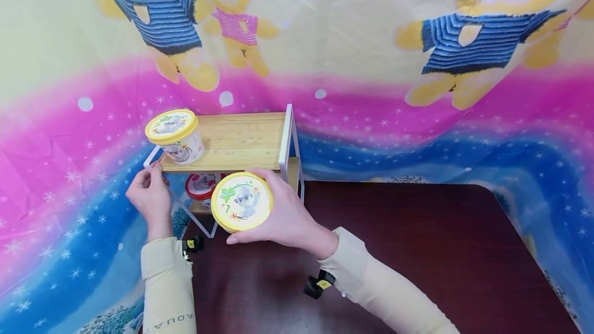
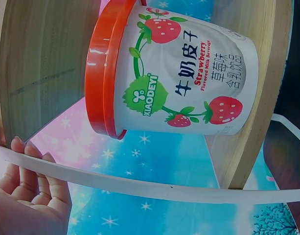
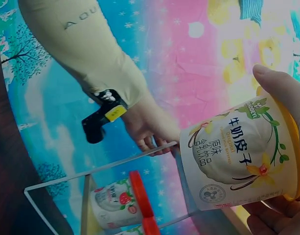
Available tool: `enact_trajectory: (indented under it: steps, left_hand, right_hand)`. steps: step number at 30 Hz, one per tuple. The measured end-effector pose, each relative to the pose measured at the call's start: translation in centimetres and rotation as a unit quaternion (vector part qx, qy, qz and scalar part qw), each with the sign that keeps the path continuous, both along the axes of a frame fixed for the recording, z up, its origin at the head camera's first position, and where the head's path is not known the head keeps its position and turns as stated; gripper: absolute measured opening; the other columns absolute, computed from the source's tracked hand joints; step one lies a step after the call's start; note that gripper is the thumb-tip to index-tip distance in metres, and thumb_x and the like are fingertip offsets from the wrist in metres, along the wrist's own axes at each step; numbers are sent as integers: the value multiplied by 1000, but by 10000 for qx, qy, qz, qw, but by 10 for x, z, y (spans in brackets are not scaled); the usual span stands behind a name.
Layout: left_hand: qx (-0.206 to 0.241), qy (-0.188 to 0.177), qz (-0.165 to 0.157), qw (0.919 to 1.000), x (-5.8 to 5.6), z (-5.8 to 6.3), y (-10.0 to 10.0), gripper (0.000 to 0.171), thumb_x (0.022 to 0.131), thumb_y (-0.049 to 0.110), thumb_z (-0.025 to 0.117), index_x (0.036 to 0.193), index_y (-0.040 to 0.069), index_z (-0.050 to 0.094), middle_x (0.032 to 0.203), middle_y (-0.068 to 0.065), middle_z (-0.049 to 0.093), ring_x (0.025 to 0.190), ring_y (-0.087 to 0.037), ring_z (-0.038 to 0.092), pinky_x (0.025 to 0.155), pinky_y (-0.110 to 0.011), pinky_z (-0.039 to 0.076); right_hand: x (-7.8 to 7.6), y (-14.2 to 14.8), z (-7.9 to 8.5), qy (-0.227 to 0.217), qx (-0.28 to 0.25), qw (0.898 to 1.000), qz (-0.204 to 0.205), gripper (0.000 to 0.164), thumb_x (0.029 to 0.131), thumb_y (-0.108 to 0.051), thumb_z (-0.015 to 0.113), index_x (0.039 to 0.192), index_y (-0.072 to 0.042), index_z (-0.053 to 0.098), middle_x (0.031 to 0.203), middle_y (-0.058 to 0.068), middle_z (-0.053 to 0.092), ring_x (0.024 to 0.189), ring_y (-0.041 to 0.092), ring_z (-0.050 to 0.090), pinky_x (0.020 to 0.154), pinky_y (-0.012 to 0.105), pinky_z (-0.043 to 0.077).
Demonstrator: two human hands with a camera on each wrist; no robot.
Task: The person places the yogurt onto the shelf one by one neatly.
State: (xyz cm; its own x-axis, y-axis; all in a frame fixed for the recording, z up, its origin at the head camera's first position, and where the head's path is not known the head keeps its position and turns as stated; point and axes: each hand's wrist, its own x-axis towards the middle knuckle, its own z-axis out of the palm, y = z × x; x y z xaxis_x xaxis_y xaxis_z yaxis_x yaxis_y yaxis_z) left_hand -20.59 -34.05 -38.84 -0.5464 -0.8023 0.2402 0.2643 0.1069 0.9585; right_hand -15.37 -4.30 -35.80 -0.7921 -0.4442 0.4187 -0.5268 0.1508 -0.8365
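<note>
My right hand (image 1: 294, 215) grips a yellow-lidded tub (image 1: 243, 201) in front of the shelf, thumb and fingers around the lid's sides. In the right wrist view its white vanilla-flower side (image 3: 233, 152) shows. At the left end of a two-tier wooden shelf (image 1: 241, 135), my left hand (image 1: 150, 197) holds the white metal frame (image 2: 125, 182), fingertips curled over the bar. Another yellow-lidded tub (image 1: 176, 135) stands upright on the top board, just above that hand. A red-lidded strawberry tub (image 2: 184, 73) stands on the lower board; a second red lid (image 3: 150, 226) shows beside it.
The shelf stands at the back left of a dark brown table (image 1: 417, 251). Behind hangs a bear-print cloth (image 1: 343, 66) that also runs along the sides. Black wrist cameras (image 1: 315, 285) are strapped over the cream sleeves.
</note>
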Motion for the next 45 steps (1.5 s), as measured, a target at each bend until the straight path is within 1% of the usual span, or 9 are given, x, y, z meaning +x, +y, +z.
enact_trajectory:
  steps: [8,16,20,24,28,32,36,40,45]
  left_hand:
    - [41,-41,-27,10000,1,0,0,23,95,29,75,99,8,80,85,-3,70,73,-19,61,66,-23,48]
    - [48,-81,-54,9999,1,1,1,23,95,30,75,97,7,79,97,-3,72,71,-12,60,68,-24,48]
    - [46,-87,-53,9999,1,1,0,23,95,29,75,95,6,78,96,-2,72,71,-12,60,69,-24,48]
    - [38,-98,-54,9999,-1,0,-1,23,95,29,74,95,6,78,94,-2,72,71,-13,60,69,-24,48]
    - [41,-49,-67,10000,-1,0,-2,22,95,27,75,93,5,78,98,-2,72,70,-12,60,68,-23,48]
    - [7,-18,-58,10000,-1,0,-2,22,95,27,75,93,5,78,100,-1,73,69,-11,61,67,-23,49]
    - [-35,-20,-44,10000,-1,0,-2,22,95,27,75,93,5,78,98,-2,73,68,-12,61,66,-22,48]
    - [24,30,-49,10000,-1,0,-1,21,95,26,75,89,6,77,98,-2,74,66,-11,60,65,-22,49]
    - [-64,33,-13,10000,-1,0,-1,23,95,25,75,86,5,75,101,-2,74,66,-11,60,66,-23,48]
  right_hand:
    - [-5,-10,13,-93,-59,9999,-27,103,61,-45,98,145,-27,40,125,-14,54,115,7,51,85,32,54]
    - [-9,-18,27,84,11,9996,-282,103,59,-48,98,143,-30,41,125,-16,53,115,5,49,87,33,52]
    - [-11,-21,33,3,45,9994,-357,103,60,-50,97,143,-28,41,124,-15,53,114,4,49,86,32,52]
    - [-14,-23,39,-69,20,9992,-385,103,62,-48,97,143,-26,39,123,-13,53,113,5,50,83,30,54]
    - [-17,-24,44,-172,-62,9990,-415,102,62,-44,97,143,-25,39,123,-11,53,112,6,51,81,29,54]
    - [-18,-26,49,-113,-50,9987,-502,102,62,-45,97,143,-24,39,123,-11,53,111,5,51,81,29,54]
    - [-20,-28,52,-55,17,9983,-587,103,62,-46,97,143,-23,38,123,-11,53,110,5,51,81,29,54]
    - [-24,-29,56,-155,-3,9979,-625,105,61,-47,97,144,-23,38,124,-10,53,112,6,50,81,30,54]
    - [-29,-27,62,-209,-78,9969,-749,107,60,-47,98,144,-22,37,123,-9,54,111,7,51,82,31,54]
